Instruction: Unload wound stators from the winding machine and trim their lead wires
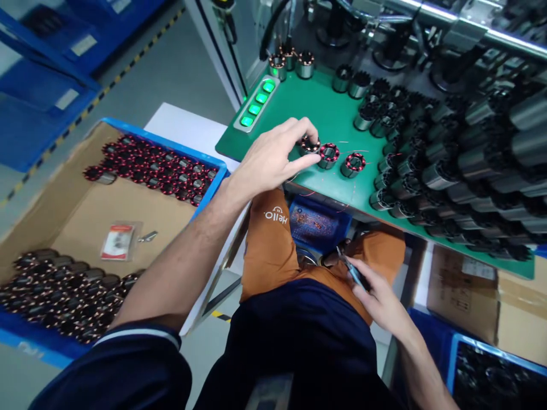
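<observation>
My left hand reaches over the green tabletop, its thumb and fingers around a copper-wound stator at the left end of a short row. Beside it stand a red-wound stator and another red-wound one, with thin loose wires around them. Low over my lap, my right hand is closed around a small cutting tool with blue-grey handles, its tip pointing up and left.
Many dark stators fill the table's right side. Lit green buttons sit at the left edge, machinery behind. A blue-rimmed bin at the left holds red and copper stators. A blue tray with wire scraps lies below the table edge.
</observation>
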Motion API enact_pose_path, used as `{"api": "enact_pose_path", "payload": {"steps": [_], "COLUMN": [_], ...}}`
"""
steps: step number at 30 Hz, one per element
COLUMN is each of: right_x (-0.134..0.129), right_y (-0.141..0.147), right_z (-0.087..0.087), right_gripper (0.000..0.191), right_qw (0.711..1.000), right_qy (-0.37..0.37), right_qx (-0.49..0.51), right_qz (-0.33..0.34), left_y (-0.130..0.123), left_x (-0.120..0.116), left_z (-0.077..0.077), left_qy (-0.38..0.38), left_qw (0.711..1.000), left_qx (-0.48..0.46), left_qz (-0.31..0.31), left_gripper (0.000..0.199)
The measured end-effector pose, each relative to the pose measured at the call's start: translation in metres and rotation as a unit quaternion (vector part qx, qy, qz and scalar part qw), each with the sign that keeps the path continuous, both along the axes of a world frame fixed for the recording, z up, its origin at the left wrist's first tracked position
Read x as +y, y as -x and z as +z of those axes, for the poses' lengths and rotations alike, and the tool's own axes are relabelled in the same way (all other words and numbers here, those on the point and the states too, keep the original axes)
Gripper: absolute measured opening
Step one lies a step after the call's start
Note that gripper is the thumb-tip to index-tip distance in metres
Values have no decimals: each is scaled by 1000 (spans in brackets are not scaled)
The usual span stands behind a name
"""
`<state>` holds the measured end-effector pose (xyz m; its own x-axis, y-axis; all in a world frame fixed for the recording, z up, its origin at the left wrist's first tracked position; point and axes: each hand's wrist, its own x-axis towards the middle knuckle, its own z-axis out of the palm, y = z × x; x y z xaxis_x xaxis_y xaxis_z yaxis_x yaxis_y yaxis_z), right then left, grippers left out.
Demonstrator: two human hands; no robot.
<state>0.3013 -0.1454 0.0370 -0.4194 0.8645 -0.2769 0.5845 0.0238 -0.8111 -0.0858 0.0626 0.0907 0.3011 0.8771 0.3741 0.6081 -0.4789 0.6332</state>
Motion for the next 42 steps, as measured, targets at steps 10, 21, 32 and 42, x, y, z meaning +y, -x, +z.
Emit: {"api": "enact_pose_path", "payload": {"steps": [10,21,32,42], "right_x": [-40,-19,-22,-22], "right_y": [24,51,53,52], "right_z": [16,46,42,40], "right_gripper": [81,100,99,94], "right_qw": [989,974,976,982], "right_qy": [-66,-88,-96,-96], "right_qx": [82,193,175,143], "right_qz": [-105,-84,-87,-83], "left_y": [-34,-83,-78,-80], "left_x": [-98,-166,-170,-174], "left_z": [31,13,10,7], "left_qy": [-116,-49,-44,-78], "left_qw": [993,995,996,994], "left_qx": [-34,-85,-75,-77], "left_qz": [-10,-3,-3,17], "left_gripper": [21,33,31,29]}}
